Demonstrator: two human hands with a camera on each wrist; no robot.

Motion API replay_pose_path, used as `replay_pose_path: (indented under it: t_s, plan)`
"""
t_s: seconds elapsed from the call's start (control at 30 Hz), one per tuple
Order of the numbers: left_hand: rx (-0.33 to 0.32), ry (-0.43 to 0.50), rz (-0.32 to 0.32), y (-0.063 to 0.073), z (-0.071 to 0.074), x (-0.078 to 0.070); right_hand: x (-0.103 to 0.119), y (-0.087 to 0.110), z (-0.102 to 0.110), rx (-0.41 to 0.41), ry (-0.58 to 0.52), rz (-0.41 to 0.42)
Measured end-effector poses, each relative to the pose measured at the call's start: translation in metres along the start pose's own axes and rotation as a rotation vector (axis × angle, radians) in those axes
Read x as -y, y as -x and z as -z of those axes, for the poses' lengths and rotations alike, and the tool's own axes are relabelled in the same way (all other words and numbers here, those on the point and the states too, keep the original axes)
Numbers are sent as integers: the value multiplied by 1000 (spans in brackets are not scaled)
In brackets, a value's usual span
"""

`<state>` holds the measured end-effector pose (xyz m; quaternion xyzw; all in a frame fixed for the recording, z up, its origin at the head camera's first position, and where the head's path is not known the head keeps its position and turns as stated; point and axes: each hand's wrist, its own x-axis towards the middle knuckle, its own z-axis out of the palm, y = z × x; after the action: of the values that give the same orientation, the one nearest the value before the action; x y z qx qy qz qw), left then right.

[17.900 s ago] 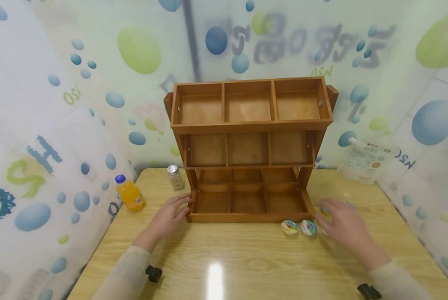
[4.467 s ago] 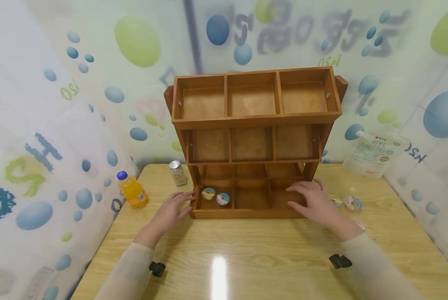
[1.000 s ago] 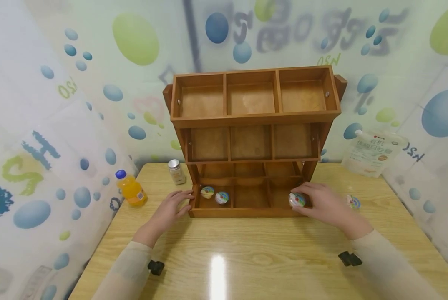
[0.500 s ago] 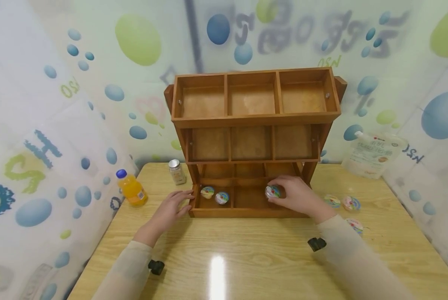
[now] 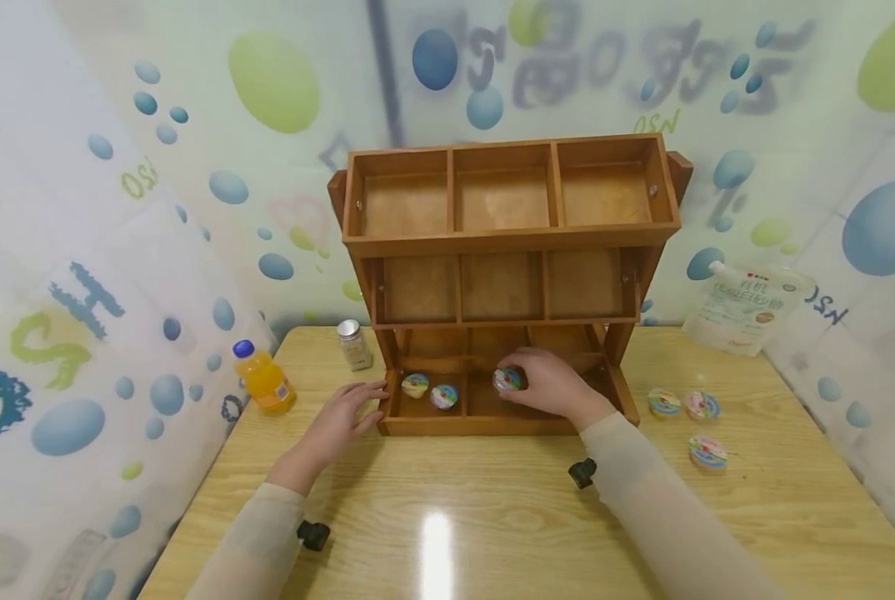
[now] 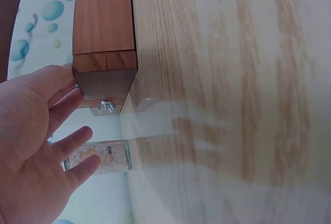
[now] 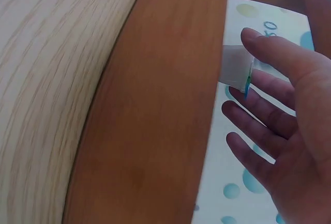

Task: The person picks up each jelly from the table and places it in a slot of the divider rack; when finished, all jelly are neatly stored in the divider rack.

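Observation:
A wooden three-tier rack (image 5: pixel 507 243) with divided compartments stands at the back of the table. My right hand (image 5: pixel 548 385) pinches a small jelly cup (image 5: pixel 506 380) with a blue-green printed lid, over the middle compartment of the bottom tier. In the right wrist view the pale cup body (image 7: pixel 235 64) shows between thumb and fingers, behind the tier's front board. Two more jelly cups, one yellowish (image 5: pixel 415 384) and one whitish (image 5: pixel 443 396), lie in the bottom left compartment. My left hand (image 5: pixel 338 421) rests its relaxed fingertips against the rack's left end (image 6: pixel 106 69).
Right of the rack, three jelly cups lie on the table: one yellow-lidded (image 5: pixel 663 402), one pinkish (image 5: pixel 702 406), one nearer (image 5: pixel 707 452). A white spouted pouch (image 5: pixel 747 308) stands behind them. On the left are an orange juice bottle (image 5: pixel 264 379) and a silver-capped jar (image 5: pixel 353 346).
My right hand has carried the jelly cup left, from the bottom right compartment to the middle one. Earlier, two cups went from the table into the left compartment. My left hand stays put.

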<state>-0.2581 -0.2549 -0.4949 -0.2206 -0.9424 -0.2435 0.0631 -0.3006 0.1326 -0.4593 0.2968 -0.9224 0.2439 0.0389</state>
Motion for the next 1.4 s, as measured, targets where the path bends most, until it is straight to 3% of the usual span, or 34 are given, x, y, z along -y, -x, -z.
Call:
replay_pose_path:
  t_s: [0.3,0.6,0.8,1.07,1.23,1.4]
  plan:
    - [16,-20,6,-7,4,-1,1,-26,-20,31,15,26]
    - [8,-8,2,-3,-1,-1,2,-37,-34,84,61,-25]
    - [4,-10,6,-2,0,-1,1,-39,-37,102,51,-50]
    - [-3,-16,2,-1,0,-1,1,-36,-33,107,31,-19]
    - [-2,-18,5,-1,0,-1,-1,-29,-27,89,1,6]
    - [2,-16,13,1,-1,0,-2,-17,-16,98,1,-31]
